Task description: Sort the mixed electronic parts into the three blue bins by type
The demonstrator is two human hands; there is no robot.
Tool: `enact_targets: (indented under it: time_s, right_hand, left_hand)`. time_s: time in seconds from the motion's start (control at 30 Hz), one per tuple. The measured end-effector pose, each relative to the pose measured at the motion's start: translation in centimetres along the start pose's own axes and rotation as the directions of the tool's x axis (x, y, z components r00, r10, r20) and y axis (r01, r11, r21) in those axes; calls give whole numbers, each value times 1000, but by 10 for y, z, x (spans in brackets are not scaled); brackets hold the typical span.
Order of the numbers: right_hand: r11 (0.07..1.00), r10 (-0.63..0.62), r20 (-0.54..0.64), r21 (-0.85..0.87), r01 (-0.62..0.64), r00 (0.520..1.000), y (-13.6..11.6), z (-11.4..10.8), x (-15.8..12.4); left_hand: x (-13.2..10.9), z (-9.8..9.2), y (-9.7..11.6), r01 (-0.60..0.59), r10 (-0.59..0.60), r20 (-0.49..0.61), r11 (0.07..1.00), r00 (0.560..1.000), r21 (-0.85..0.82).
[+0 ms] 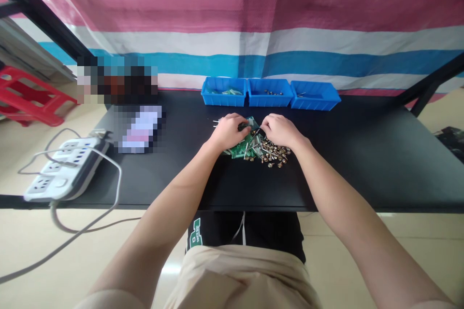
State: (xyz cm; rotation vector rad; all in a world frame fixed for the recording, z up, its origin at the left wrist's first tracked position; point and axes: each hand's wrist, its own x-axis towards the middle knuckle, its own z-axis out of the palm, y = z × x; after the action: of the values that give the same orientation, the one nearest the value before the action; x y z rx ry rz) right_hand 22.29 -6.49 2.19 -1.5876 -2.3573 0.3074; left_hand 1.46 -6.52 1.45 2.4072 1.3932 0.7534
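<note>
A mixed pile of small parts lies on the black table between my hands. In it are green plastic pieces [240,148], thin silver pins [257,147] and brass-coloured round-headed pieces [275,152]. At the pile's left side my left hand [230,131] is closed, thumb and fingers curled together; what they hold is hidden. My right hand [280,131] pinches a thin metal piece [258,130] at the pile's upper right. Behind the hands stand three blue bins in a row: the left bin [224,100] has greenish pieces, the middle bin [270,101] a few brass-coloured ones, the right bin [314,103] a thin piece or two.
A white power strip [65,169] with grey cables lies at the table's left edge. Near it is a blurred phone-like object [141,130], with a pixelated dark thing behind. A red stool [36,96] stands left. Striped sheeting [232,9] hangs behind the table.
</note>
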Motion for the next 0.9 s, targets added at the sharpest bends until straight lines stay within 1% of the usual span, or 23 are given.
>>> enact_targets:
  time_s: [0.1, 0.23, 0.3, 0.37, 0.43, 0.53, 0.63, 0.73, 0.8, 0.9]
  right_hand:
    - [999, 50, -17, 14, -50, 999, -1, -3, 0]
    - [994, 90, -57, 67, -86, 994, -1, -6, -1]
    - [989, 58, -90, 144, -45, 994, -2, -7, -1]
    - [966, -16, -139, 255, 52, 990, -6, -7, -2]
    - [922, -74, -185, 363, 138, 980, -12, -8, -4]
    - [855, -72, -213, 490, 170, 974, -21, -7, -7]
    - [779, -54, -217, 602, 177, 975, -25, -5, -8]
    - [724, -47, -212, 666, 179, 976, -24, -2, -7]
    - [717, -37, -215, 674, 176, 976, -22, 0, -6]
    - [754, -23, -254, 631, 184, 967, -19, 1, -5]
  left_hand:
    - [0, -1, 0, 1, -1, -9, 1000, 1000, -5]
    - [-1, -3, 2, -19, 17, -67, 999, 998, -30]
    - [-2, -4, 4, -51, 45, -99, 997, 994, -56]
    - [-3, -6, 6, -107, 97, -116, 990, 989, -88]
    - [-4, -7, 8, -171, 159, -112, 979, 981, -110]
    - [-4, -8, 9, -225, 212, -109, 966, 971, -125]
    - [-5, -8, 9, -228, 210, -140, 965, 968, -128]
    - [-4, -7, 8, -214, 195, -163, 971, 967, -105]
    - [-4, -6, 8, -197, 181, -171, 976, 969, -88]
    - [-3, -7, 8, -160, 145, -184, 985, 972, -69]
